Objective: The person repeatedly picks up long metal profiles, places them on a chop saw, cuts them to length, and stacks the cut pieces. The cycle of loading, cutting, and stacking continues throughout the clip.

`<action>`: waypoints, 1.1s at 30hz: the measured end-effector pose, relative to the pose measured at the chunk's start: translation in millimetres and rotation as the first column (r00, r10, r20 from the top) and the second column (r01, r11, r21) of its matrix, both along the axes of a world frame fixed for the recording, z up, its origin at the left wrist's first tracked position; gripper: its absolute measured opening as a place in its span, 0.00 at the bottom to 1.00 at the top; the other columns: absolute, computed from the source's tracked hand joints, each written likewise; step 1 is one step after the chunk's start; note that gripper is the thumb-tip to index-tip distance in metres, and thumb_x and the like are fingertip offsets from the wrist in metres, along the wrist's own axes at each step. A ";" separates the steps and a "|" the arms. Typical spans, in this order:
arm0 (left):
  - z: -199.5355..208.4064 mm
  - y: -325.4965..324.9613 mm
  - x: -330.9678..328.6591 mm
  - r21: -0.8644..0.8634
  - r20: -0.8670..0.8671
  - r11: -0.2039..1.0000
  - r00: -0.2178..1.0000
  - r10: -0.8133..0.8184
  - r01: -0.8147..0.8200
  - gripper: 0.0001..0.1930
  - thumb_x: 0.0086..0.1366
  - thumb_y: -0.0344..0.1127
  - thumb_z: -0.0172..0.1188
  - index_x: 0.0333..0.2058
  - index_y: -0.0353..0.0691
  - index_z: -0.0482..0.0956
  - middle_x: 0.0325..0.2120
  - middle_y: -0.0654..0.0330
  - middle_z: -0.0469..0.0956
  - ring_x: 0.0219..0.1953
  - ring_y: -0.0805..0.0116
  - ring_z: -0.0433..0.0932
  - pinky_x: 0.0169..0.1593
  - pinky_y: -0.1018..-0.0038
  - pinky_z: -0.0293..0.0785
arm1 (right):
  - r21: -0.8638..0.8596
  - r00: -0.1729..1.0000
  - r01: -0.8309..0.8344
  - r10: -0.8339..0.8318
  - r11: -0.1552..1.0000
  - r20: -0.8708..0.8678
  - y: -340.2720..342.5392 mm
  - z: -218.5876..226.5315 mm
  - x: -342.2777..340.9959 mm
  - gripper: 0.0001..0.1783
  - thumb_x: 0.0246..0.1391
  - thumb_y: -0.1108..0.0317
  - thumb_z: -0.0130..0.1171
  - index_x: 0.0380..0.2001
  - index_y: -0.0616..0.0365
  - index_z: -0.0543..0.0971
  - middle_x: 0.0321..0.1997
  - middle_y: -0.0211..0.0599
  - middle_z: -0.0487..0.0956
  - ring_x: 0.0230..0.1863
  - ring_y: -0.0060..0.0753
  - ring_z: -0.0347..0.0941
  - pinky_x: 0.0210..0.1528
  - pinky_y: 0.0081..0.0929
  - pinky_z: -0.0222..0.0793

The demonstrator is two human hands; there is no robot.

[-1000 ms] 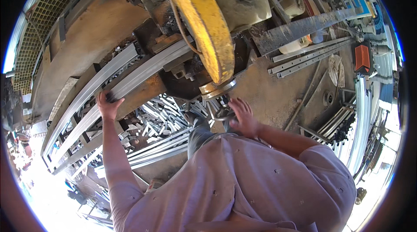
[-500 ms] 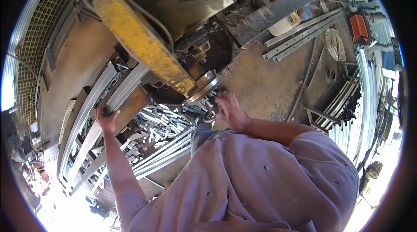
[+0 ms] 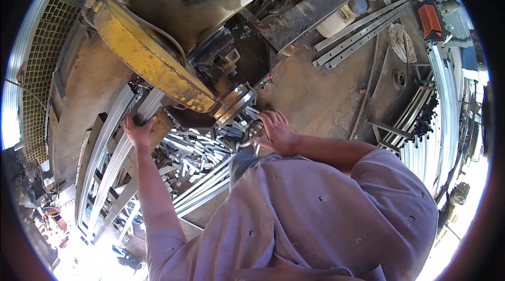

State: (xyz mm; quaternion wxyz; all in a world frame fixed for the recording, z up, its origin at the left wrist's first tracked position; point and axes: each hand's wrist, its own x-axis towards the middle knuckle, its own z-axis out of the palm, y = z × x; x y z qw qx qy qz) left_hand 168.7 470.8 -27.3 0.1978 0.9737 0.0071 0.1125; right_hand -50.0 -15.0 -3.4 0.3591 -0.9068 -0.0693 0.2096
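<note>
So the left hand [image 3: 138,131] is draped over 1 long silvery bar [image 3: 149,105], thumb and fingers spread wide across it, though I honestly can't tell how hard it's squeezing; the bar slants from beside the yellow machine arm [image 3: 152,54] down toward the lower left, next to another silvery bar [image 3: 109,133]. The right hand [image 3: 277,132] is pretty loose, thumb well apart from the fingers, right by a curved metal piece [image 3: 245,143] under the arm's tip, and whether they touch I can't say. A heap of short metal offcuts [image 3: 192,152] lies between the 2 hands.
</note>
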 end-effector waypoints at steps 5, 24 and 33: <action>14.4 -4.4 -0.6 0.003 -0.104 0.998 0.992 -0.065 0.066 0.40 0.43 0.40 0.83 0.57 0.43 0.77 0.54 0.48 0.76 0.60 0.42 0.71 0.67 0.50 0.68 | -0.146 0.999 -0.039 0.036 0.989 -0.019 0.0 -4.5 -8.0 0.58 0.63 0.24 0.51 0.73 0.67 0.57 0.77 0.59 0.60 0.81 0.61 0.51 0.79 0.69 0.42; 28.6 211.5 -47.0 0.783 -0.367 0.622 0.806 0.464 -0.001 0.29 0.58 0.28 0.69 0.58 0.38 0.70 0.59 0.49 0.74 0.63 0.48 0.74 0.65 0.57 0.75 | -0.267 0.973 -0.050 -0.014 0.962 -0.231 41.1 32.7 -5.0 0.73 0.50 0.13 0.53 0.76 0.70 0.54 0.80 0.73 0.45 0.83 0.78 0.31 0.81 0.69 0.25; 41.6 103.0 -8.4 0.733 -0.456 0.673 0.806 0.378 0.100 0.33 0.61 0.37 0.71 0.64 0.37 0.70 0.64 0.50 0.74 0.67 0.49 0.72 0.68 0.61 0.75 | -0.304 0.970 -0.023 -0.053 0.952 -0.238 45.8 32.8 -1.5 0.74 0.48 0.13 0.55 0.76 0.67 0.51 0.80 0.73 0.45 0.83 0.79 0.31 0.81 0.70 0.27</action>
